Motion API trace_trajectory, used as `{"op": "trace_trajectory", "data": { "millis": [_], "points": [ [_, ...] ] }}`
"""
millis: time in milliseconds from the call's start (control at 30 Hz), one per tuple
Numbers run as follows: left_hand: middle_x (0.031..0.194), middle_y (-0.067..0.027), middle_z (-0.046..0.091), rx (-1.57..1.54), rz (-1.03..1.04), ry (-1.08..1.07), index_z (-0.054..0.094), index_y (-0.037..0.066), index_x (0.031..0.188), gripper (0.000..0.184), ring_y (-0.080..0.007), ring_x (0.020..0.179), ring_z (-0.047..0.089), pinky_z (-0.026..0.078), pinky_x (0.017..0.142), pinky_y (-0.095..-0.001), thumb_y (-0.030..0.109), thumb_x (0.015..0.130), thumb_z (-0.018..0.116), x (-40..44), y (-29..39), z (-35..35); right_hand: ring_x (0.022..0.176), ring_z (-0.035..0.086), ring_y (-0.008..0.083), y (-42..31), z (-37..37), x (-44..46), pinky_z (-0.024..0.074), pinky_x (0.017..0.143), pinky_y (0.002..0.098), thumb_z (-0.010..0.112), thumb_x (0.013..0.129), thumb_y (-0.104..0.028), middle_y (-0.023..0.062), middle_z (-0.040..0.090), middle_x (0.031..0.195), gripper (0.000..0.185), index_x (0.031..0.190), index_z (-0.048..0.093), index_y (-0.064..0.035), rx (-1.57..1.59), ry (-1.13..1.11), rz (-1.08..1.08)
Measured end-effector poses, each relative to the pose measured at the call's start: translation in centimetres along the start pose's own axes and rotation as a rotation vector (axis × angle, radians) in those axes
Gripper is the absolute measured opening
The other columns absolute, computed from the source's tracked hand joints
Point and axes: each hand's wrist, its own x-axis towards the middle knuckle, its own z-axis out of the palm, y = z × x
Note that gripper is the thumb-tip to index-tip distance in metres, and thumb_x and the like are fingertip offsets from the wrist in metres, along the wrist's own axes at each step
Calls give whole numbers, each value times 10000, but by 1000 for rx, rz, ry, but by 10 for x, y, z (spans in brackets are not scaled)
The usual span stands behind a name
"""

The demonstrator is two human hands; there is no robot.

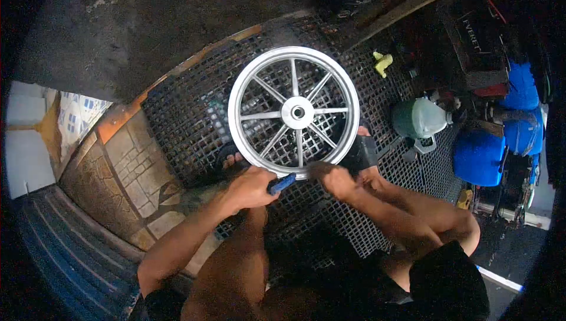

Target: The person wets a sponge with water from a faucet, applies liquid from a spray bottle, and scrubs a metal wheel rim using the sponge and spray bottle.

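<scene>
A silver spoked wheel rim lies flat in front of me, its hub facing up, its near edge between my feet. At the near left edge of that rim, my left hand is closed, with a small blue object sticking out between thumb and fingers. What kind of object it is, I cannot make out. My right hand is closed at the near right edge, smeared by motion. A dark blurred shape shows at its fingers against the rim; its kind is unclear.
Black grid matting lies beneath the wheel. On the right are a translucent jug with greenish contents, blue containers and a crumpled yellow piece. Stone-patterned floor and a ribbed dark blue surface are at the left.
</scene>
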Motion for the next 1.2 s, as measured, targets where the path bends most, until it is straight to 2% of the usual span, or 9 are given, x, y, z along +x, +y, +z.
{"op": "trace_trajectory", "data": {
  "millis": [200, 367, 467, 533, 833, 933, 1000, 1067, 1200],
  "points": [
    [978, -214, 670, -23, 42, 105, 673, 30, 1011, 363, -403, 985, 615, 480, 894, -476, 280, 752, 727, 12, 14, 9, 801, 698, 304, -6, -23, 9, 575, 743, 425, 534, 822, -124, 171, 701, 880, 370, 1165, 655, -56, -87, -168, -5],
    [922, -194, 658, -107, 77, 205, 670, 22, 981, 328, -389, 955, 618, 490, 852, -480, 251, 755, 736, 10, 25, 4, 647, 695, 295, 66, -47, -10, 582, 632, 427, 577, 754, -123, 122, 701, 724, 284, 1004, 698, -64, -238, 193, -353],
    [939, -200, 649, -103, 58, 179, 659, 17, 988, 333, -399, 967, 608, 479, 867, -485, 263, 774, 724, 14, 32, 1, 847, 668, 295, 71, -74, -8, 552, 778, 405, 564, 787, -93, 139, 676, 939, 343, 1116, 655, -56, -54, 403, -381],
    [981, -214, 638, -104, 21, 107, 641, 8, 1024, 359, -416, 1012, 585, 455, 917, -484, 294, 813, 693, 17, 34, -3, 1156, 600, 327, 99, -96, -5, 483, 1009, 413, 567, 810, -71, 178, 601, 1269, 472, 1280, 566, -26, -69, 11, -241],
    [953, -209, 643, -135, 49, 256, 645, 25, 982, 298, -419, 956, 606, 494, 856, -489, 225, 775, 722, 17, 36, -6, 853, 687, 263, 170, -69, 42, 584, 686, 373, 565, 841, -137, 126, 684, 1033, 294, 1105, 645, -36, -300, -42, -112],
    [996, -228, 636, -166, 56, 299, 643, 25, 992, 307, -434, 992, 593, 487, 884, -487, 229, 777, 720, 13, 36, -8, 718, 692, 255, 165, -83, 37, 582, 583, 393, 576, 847, -152, 131, 693, 902, 269, 1083, 647, -42, -464, -116, -385],
    [1018, -233, 632, -167, 30, 270, 641, 23, 1003, 314, -436, 1014, 587, 481, 900, -484, 230, 780, 719, 13, 36, -11, 584, 669, 249, 163, -118, 44, 520, 473, 383, 571, 858, -269, 122, 648, 642, 241, 720, 703, -122, -579, -76, -396],
    [1042, -232, 627, -153, 13, 242, 634, 14, 1037, 352, -431, 1031, 583, 474, 916, -478, 249, 789, 716, 14, 34, -12, 639, 684, 249, 137, -146, 39, 531, 494, 374, 562, 856, -241, 135, 663, 689, 225, 755, 716, -111, -497, -127, -194],
    [1081, -224, 620, -148, -1, 225, 620, -5, 1104, 429, -422, 1043, 582, 467, 935, -469, 281, 798, 715, 15, 30, -18, 983, 667, 287, 150, -86, 17, 556, 851, 383, 589, 869, -89, 169, 669, 1061, 277, 1132, 629, -11, -300, 106, -567]
  ]
}}
